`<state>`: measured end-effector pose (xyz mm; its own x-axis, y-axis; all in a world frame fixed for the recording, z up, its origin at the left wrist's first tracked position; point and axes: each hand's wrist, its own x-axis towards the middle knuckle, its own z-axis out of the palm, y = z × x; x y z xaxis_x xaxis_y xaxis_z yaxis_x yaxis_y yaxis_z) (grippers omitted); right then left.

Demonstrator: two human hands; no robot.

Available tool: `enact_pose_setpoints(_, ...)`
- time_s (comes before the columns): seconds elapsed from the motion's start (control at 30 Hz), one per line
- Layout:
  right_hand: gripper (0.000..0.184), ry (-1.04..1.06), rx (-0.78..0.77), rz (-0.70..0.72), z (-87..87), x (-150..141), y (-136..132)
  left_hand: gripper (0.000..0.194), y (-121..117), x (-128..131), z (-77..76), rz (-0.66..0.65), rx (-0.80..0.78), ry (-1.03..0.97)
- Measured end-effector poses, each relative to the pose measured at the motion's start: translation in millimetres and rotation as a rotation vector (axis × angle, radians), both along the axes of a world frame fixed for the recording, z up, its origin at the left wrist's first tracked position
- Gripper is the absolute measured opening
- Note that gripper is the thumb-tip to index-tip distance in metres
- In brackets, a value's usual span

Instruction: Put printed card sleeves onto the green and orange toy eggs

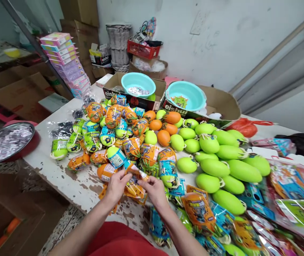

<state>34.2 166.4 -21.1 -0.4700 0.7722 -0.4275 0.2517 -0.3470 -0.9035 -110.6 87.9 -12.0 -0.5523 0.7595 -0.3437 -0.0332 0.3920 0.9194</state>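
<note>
Near the front of the table, both my hands grip an orange printed plastic bag [135,173], stretched between them. My left hand [117,185] pinches its left side and my right hand [155,191] pinches its right edge. I cannot tell whether anything is inside it. More orange bags [134,192] lie flat just under my hands. Around them sit several egg-shaped toys packed in printed bags, such as a blue-wrapped green one [116,156] beyond my left hand and a blue one [168,172] beyond my right.
Unwrapped green eggs [214,167] and orange eggs [164,138] fill the table's middle and right. Behind stand two turquoise basins [138,80] on cardboard boxes [168,106]. A metal bowl [31,133] of small packets is at left. Flat printed packaging [298,209] lies at right.
</note>
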Motion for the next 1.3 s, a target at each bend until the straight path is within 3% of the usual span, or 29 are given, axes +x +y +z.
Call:
enact_pose_setpoints(0.07, 0.03, -0.025, 0.051, -0.019, 1.4, 4.8, 17.3, 0.024, 9.3, -2.3, 10.7, -0.012, 0.02, 0.0)
enact_pose_setpoints(0.2, 0.017, -0.064, 0.158, -0.058, 6.9, 14.5, 49.4, 0.026, 22.1, -8.2, 31.0, -0.165, 0.095, -0.125)
enact_pose_setpoints(0.3, 0.013, -0.101, 0.245, 0.032, 12.5, 14.6, 65.1, 0.031, 35.1, -12.5, 32.2, -0.262, 0.141, -0.166)
enact_pose_setpoints(0.37, 0.021, -0.105, 0.256, 0.164, 14.2, 11.3, 73.3, 0.035, 46.8, -15.4, 26.3, -0.287, 0.132, -0.121)
enact_pose_setpoints(0.43, 0.029, -0.082, 0.204, 0.258, 14.2, 7.4, 81.7, 0.037, 58.2, -18.4, 19.0, -0.272, 0.118, -0.081)
enact_pose_setpoints(0.53, 0.031, -0.064, 0.148, 0.267, 13.2, 2.3, 94.4, 0.034, 70.9, -21.6, 13.4, -0.232, 0.119, -0.084)
enact_pose_setpoints(0.77, 0.023, -0.055, 0.147, 0.347, 10.6, -8.2, 103.2, 0.035, 83.5, -21.0, 19.5, -0.219, 0.149, -0.283)
enact_pose_setpoints(0.9, 0.028, -0.06, 0.135, 0.309, 10.8, -5.3, 101.2, 0.037, 81.7, -22.4, 27.1, -0.258, 0.162, -0.58)
enact_pose_setpoints(1.03, 0.032, -0.04, 0.148, 0.332, 21.3, 8.1, 124.9, 0.036, 80.0, -28.3, 40.7, -0.148, 0.279, -0.796)
enact_pose_setpoints(1.1, 0.039, -0.175, 0.321, 0.205, 21.7, 11.8, 153.6, 0.042, 79.7, -32.5, 46.3, -0.085, 0.335, -0.777)
enact_pose_setpoints(1.17, 0.045, -0.466, 0.586, 0.068, 13.1, 7.8, 187.8, 0.051, 79.1, -36.0, 48.9, -0.036, 0.363, -0.757)
enact_pose_setpoints(1.23, 0.05, -0.73, 0.75, 0.058, -4.2, -4.4, 218.5, 0.055, 77.7, -37.9, 48.2, 0.011, 0.35, -0.748)
enact_pose_setpoints(1.3, 0.058, -0.853, 0.771, 0.105, -25.5, -21.8, 238.9, 0.053, 75.7, -38.8, 44.5, 0.052, 0.308, -0.741)
